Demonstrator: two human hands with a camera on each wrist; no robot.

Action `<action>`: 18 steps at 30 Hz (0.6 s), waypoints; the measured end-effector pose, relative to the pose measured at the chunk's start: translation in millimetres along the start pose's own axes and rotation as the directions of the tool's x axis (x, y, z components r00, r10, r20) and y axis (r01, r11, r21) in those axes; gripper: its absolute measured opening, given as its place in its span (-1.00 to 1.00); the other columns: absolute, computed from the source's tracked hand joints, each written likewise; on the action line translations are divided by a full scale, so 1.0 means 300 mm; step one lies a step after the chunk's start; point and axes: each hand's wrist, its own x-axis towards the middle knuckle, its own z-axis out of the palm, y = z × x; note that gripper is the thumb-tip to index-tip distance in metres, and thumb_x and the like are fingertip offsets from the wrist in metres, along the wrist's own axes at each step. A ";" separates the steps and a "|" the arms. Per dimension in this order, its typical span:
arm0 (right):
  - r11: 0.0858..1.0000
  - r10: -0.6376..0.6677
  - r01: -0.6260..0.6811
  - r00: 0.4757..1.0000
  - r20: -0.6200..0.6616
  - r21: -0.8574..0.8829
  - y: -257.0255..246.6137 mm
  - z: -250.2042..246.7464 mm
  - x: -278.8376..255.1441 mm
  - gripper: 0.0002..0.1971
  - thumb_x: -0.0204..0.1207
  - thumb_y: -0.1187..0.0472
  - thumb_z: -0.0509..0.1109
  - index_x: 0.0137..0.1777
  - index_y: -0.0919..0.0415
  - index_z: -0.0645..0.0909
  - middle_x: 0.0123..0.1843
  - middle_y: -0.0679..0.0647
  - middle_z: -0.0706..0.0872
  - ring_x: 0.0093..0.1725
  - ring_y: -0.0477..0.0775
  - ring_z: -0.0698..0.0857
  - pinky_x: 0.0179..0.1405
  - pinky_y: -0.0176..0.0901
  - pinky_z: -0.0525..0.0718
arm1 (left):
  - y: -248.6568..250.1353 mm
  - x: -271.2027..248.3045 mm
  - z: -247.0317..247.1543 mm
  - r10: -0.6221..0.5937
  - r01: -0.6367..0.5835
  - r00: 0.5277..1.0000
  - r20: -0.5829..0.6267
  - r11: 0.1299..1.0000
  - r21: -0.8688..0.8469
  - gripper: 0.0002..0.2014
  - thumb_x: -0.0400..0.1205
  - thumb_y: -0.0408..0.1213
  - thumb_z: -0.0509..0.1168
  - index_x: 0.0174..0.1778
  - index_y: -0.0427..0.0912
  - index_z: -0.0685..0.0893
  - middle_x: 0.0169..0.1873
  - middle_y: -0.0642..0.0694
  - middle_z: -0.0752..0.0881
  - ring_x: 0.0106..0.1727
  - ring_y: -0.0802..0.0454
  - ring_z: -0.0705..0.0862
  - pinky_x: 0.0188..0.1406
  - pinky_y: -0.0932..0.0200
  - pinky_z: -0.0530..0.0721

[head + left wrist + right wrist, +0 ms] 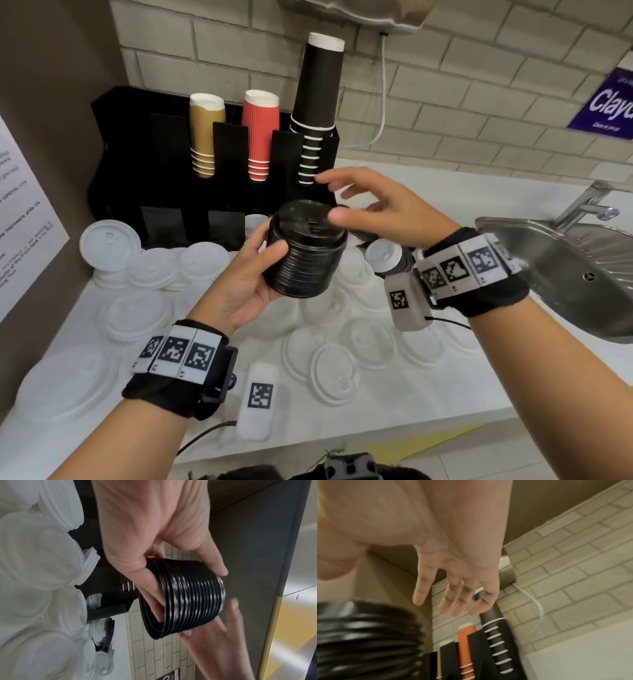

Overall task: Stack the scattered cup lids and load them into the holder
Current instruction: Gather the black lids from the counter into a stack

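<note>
My left hand grips a tall stack of black cup lids from its left side, lifted above the counter; the left wrist view shows thumb and fingers wrapped round the black stack. My right hand hovers open just above and right of the stack's top, fingers spread, holding nothing. The black holder stands at the back left, with tan, red and black cups in its upper slots. Many white lids lie scattered over the white counter.
A steel sink with a tap sits at the right. A short stack with a white lid on top lies under my right wrist. A brick wall with a white cable is behind; a brown panel bounds the left.
</note>
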 end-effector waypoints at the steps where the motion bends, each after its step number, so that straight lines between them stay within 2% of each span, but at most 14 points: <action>1: 0.998 0.067 -0.066 0.996 -0.052 0.022 0.035 -0.030 -0.013 -0.59 0.47 -0.08 0.48 0.32 -0.24 0.57 0.22 -0.17 0.61 0.22 -0.22 0.60 0.11 -0.37 0.58 | 0.002 0.004 0.002 0.011 -0.011 1.000 -0.023 1.000 -0.017 -0.25 0.42 -0.06 0.51 0.54 -0.04 0.44 0.32 -0.13 0.68 0.35 -0.13 0.67 0.02 -0.02 0.77; 2: 0.989 0.146 -0.143 0.984 -0.103 0.042 0.078 -0.063 -0.025 -0.62 0.49 -0.08 0.47 0.31 -0.24 0.57 0.22 -0.14 0.62 0.21 -0.14 0.62 0.09 -0.33 0.58 | 0.005 0.007 0.003 0.021 -0.022 0.999 -0.045 0.999 -0.035 -0.34 0.47 -0.10 0.42 0.53 -0.07 0.46 0.31 -0.13 0.68 0.36 -0.12 0.66 0.02 -0.01 0.77; 4: 0.932 0.362 -0.361 0.917 -0.166 0.037 0.186 -0.136 -0.046 -0.66 0.53 -0.04 0.44 0.30 -0.18 0.56 0.21 -0.09 0.63 0.18 -0.04 0.63 0.00 -0.30 0.54 | 0.014 0.013 0.003 0.040 -0.044 0.997 -0.070 0.997 -0.066 -0.36 0.42 -0.11 0.43 0.46 -0.07 0.50 0.27 -0.10 0.70 0.30 -0.06 0.69 -0.01 0.04 0.77; 6: 0.784 0.592 -0.613 0.786 -0.178 -0.100 0.310 -0.207 -0.069 -0.63 0.57 -0.03 0.39 0.37 -0.09 0.52 0.31 -0.01 0.62 0.24 0.04 0.60 0.10 -0.17 0.58 | 0.026 0.019 0.003 0.059 -0.065 0.995 -0.082 0.995 -0.069 -0.38 0.39 -0.10 0.44 0.40 -0.06 0.54 0.24 -0.07 0.72 0.26 -0.02 0.71 -0.01 0.06 0.77; 8: 0.596 0.731 -0.746 0.657 -0.185 -0.296 0.434 -0.258 -0.094 -0.55 0.60 -0.03 0.34 0.47 0.01 0.47 0.45 0.08 0.55 0.36 0.14 0.55 0.28 -0.02 0.56 | 0.033 0.024 0.001 0.077 -0.084 0.993 -0.089 0.994 -0.068 -0.48 0.43 -0.12 0.41 0.34 -0.03 0.57 0.21 -0.05 0.74 0.24 0.00 0.73 0.00 0.06 0.77; 10: 0.435 0.816 -0.789 0.549 -0.181 -0.434 0.525 -0.275 -0.121 -0.46 0.61 -0.01 0.34 0.54 0.14 0.39 0.55 0.16 0.45 0.47 0.21 0.46 0.31 -0.05 0.47 | 0.033 0.027 -0.004 0.095 -0.101 0.991 -0.092 0.993 -0.060 -0.48 0.41 -0.10 0.43 0.32 -0.02 0.59 0.20 -0.04 0.75 0.25 0.00 0.73 0.02 0.06 0.77; 12: 0.315 0.859 -0.769 0.480 -0.177 -0.556 0.578 -0.275 -0.151 -0.39 0.56 -0.03 0.38 0.55 0.21 0.37 0.56 0.22 0.43 0.50 0.24 0.44 0.36 -0.05 0.42 | 0.033 0.029 -0.006 0.102 -0.105 0.991 -0.090 0.994 -0.036 -0.40 0.36 -0.06 0.46 0.36 -0.02 0.57 0.23 -0.05 0.74 0.27 -0.01 0.72 0.02 0.06 0.77; 14: 0.251 0.882 -0.744 0.440 -0.171 -0.620 0.621 -0.270 -0.183 -0.35 0.42 -0.06 0.48 0.47 0.16 0.45 0.41 0.24 0.58 0.38 0.29 0.56 0.33 0.00 0.50 | 0.033 0.028 -0.011 0.104 -0.105 0.990 -0.092 0.995 -0.005 -0.35 0.36 -0.05 0.45 0.42 -0.03 0.54 0.27 -0.07 0.71 0.29 -0.03 0.71 0.02 0.06 0.77; 15: 0.236 0.887 -0.729 0.431 -0.164 -0.642 0.642 -0.268 -0.201 -0.33 0.29 -0.08 0.52 0.42 0.04 0.46 0.29 0.20 0.66 0.29 0.30 0.61 0.31 0.04 0.57 | 0.033 0.028 -0.014 0.108 -0.108 0.990 -0.094 0.994 0.009 -0.34 0.37 -0.05 0.45 0.43 -0.02 0.53 0.27 -0.06 0.71 0.29 -0.03 0.70 0.01 0.06 0.78; 17: 0.196 0.893 -0.699 0.417 -0.169 -0.688 0.694 -0.267 -0.232 -0.27 -0.02 -0.20 0.44 0.25 -0.24 0.40 -0.04 0.03 0.69 0.07 0.25 0.69 0.18 0.07 0.67 | 0.031 0.026 -0.021 0.115 -0.113 0.989 -0.094 0.993 0.029 -0.37 0.39 -0.05 0.43 0.43 0.01 0.54 0.26 -0.04 0.72 0.29 -0.02 0.71 0.01 0.06 0.78; 18: 0.174 0.893 -0.696 0.410 -0.186 -0.697 0.722 -0.269 -0.244 -0.22 -0.14 -0.26 0.36 0.22 -0.22 0.39 -0.11 -0.01 0.67 -0.01 0.21 0.69 0.13 0.05 0.68 | 0.030 0.025 -0.025 0.118 -0.115 0.989 -0.093 0.993 0.038 -0.39 0.42 -0.06 0.41 0.43 0.02 0.55 0.26 -0.03 0.73 0.29 -0.01 0.71 0.02 0.06 0.78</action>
